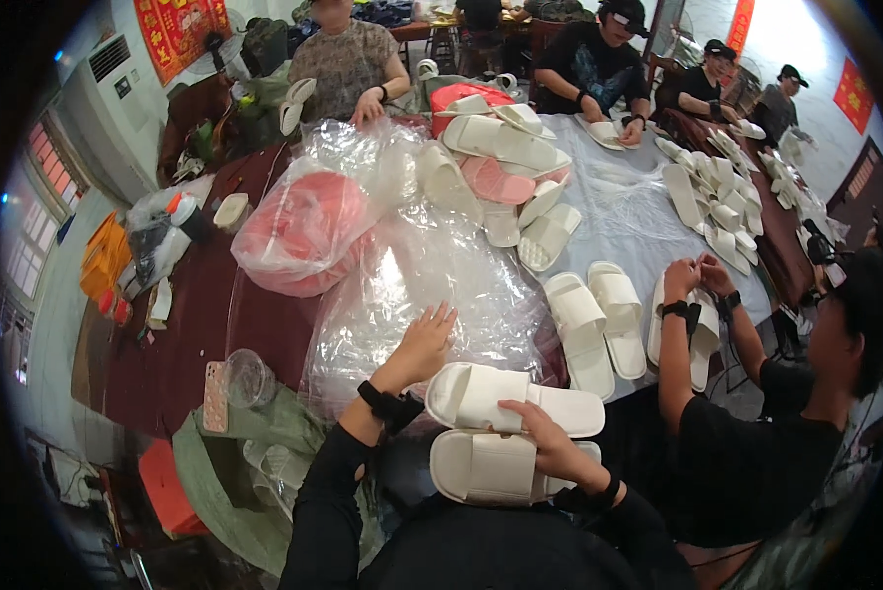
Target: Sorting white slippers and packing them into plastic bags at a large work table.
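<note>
A pair of white slippers [476, 395] lies close in front of me, side by side with the toe straps toward the left. My right hand [552, 442] is closed on the pair, its fingers over the inner edges where the two soles meet. My left hand [427, 342] rests on a broad pile of clear plastic bags [412, 265], fingers stretched out and nothing held in them. Just right of the bags stand two more white slippers [579, 329] on the table's pale cover.
A bag of pink-red material [309, 236] sits on the dark red tablecloth [235, 324]. White and pink slippers [496, 180] are heaped beyond. A phone [215, 396] and a clear round tub [250, 379] lie at left. Close on my right, a co-worker [756, 452] handles slippers; others work across the table.
</note>
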`<state>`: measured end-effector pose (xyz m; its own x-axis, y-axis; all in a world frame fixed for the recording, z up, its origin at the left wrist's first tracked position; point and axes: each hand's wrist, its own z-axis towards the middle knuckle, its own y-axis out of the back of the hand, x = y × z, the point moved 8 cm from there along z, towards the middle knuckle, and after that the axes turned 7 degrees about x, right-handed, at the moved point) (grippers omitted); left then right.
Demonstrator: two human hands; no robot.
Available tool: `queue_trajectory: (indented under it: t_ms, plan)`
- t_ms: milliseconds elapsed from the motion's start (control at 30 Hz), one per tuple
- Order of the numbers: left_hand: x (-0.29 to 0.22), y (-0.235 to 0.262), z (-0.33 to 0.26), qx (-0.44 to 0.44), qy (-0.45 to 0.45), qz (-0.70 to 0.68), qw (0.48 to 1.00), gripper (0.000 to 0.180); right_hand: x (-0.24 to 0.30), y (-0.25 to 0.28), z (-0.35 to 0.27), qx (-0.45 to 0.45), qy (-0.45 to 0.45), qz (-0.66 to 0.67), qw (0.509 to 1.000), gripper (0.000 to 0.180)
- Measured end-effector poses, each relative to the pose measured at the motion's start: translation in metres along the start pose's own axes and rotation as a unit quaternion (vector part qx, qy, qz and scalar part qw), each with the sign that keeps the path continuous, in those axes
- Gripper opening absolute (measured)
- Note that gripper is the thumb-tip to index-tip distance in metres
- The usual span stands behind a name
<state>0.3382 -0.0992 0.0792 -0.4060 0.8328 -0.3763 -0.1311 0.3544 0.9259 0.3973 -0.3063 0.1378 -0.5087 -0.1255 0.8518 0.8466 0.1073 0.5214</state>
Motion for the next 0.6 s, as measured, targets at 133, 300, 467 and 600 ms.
queue_trajectory:
  t_ms: [133,300,467,600]
  plan:
    - [0.01,-0.012,0.0,0.004,-0.03,-0.164,0.986,0.049,-0.007,-0.007,-0.003,0.004,-0.043,0.091,0.995,0.06]
    - [-0.016,-0.013,-0.006,0.063,-0.072,-0.159,0.983,0.051,-0.028,0.002,-0.009,-0.075,-0.052,0.098,0.991,0.062]
    - [-0.042,-0.013,-0.024,0.029,-0.082,0.009,0.996,0.054,-0.032,0.039,-0.01,-0.278,-0.139,-0.031,0.95,0.061]
    - [-0.061,-0.003,-0.036,0.033,0.019,-0.085,0.996,0.058,-0.026,0.04,0.004,-0.346,-0.084,-0.138,0.924,0.064]
